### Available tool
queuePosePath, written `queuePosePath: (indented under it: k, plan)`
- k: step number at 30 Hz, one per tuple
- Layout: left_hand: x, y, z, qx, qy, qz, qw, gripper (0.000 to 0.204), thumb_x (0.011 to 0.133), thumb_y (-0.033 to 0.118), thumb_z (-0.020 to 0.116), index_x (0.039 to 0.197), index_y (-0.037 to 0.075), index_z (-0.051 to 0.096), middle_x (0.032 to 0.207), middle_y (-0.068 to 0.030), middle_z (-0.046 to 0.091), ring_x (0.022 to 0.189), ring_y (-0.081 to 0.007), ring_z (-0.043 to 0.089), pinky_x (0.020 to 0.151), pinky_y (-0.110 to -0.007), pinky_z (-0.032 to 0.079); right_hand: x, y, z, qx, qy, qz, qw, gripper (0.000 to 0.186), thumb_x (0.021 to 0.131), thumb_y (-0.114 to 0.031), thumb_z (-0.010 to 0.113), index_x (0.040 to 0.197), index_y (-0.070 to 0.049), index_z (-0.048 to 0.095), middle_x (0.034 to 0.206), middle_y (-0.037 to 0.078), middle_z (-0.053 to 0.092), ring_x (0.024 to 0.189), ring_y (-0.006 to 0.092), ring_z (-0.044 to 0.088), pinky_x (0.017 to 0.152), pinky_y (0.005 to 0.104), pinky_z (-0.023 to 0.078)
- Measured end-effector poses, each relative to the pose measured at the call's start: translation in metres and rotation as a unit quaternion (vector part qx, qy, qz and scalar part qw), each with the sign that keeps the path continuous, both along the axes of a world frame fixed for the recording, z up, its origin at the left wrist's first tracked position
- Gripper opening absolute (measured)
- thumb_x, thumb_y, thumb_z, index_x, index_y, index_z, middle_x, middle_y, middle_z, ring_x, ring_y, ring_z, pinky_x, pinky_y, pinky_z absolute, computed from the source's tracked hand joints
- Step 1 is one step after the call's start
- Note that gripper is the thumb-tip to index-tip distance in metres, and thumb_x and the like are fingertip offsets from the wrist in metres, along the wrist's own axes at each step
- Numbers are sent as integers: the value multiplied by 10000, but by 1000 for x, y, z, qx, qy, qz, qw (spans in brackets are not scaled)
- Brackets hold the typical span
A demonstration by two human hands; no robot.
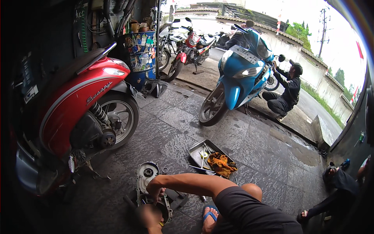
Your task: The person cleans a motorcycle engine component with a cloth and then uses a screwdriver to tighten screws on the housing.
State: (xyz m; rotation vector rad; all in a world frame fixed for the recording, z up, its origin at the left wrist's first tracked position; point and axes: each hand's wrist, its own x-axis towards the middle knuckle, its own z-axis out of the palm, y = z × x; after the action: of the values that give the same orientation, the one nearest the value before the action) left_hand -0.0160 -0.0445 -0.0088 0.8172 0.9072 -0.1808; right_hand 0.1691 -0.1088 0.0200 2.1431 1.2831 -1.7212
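A grey metal engine casing (147, 170), probably a scooter's crankcase cover, lies on the dark floor tiles in front of me. My right hand (156, 193) reaches across from the right and bends down over the casing's hollow lower part. Its fingers are curled together, and what they hold, if anything, is hidden. Close by at the lower edge, my left hand (151, 219) is largely smeared by a blurred patch. Something small and yellow (161, 224) shows beside it; whether it is held cannot be made out. A small metal ring (165, 170) lies beside the casing.
A metal tray (193, 153) holds tools and an orange-black rag (222, 164). A red scooter (83, 97) stands at left, a blue motorbike (239, 80) ahead. Beyond it a person (288, 89) crouches; another person's leg (323, 206) extends at right. My sandalled foot (210, 217) is near the casing.
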Motion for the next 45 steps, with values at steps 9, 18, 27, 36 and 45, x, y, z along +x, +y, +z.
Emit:
queuePosePath:
  k: [9,18,27,36,45]
  plan:
    - [3,-18,2,36,15,93,995,353,939,487,366,783,174,416,507,18,348,360,-123,328,330,-278,267,-3,-16,5,14,15,-57,998,470,752,-553,642,796,-90,710,616,61,600,520,168,577,485,320,509]
    - [3,-23,-20,50,-28,141,988,404,932,539,371,755,179,423,493,11,363,346,-130,330,307,-291,277,-100,-88,-18,259,-121,-293,912,414,874,-376,515,943,20,618,815,212,646,782,367,633,700,443,477]
    - [5,-17,-13,-5,-21,143,989,386,932,524,373,762,181,420,492,9,373,356,-133,345,318,-286,293,-180,-80,-30,184,116,-628,747,288,910,-265,490,1011,-25,613,742,86,611,588,194,575,488,348,457]
    - [1,-4,-10,-3,3,50,999,355,926,499,364,797,173,419,517,4,378,379,-141,333,361,-300,288,-48,-48,12,20,6,-208,978,461,781,-541,583,907,-108,674,689,45,599,565,183,576,463,324,496]
    - [4,-25,-15,31,-35,123,991,358,941,482,371,794,157,399,517,-1,367,376,-134,324,341,-289,275,-75,-83,-28,174,19,-292,940,394,861,-427,525,886,-51,641,663,71,557,532,186,564,441,326,493]
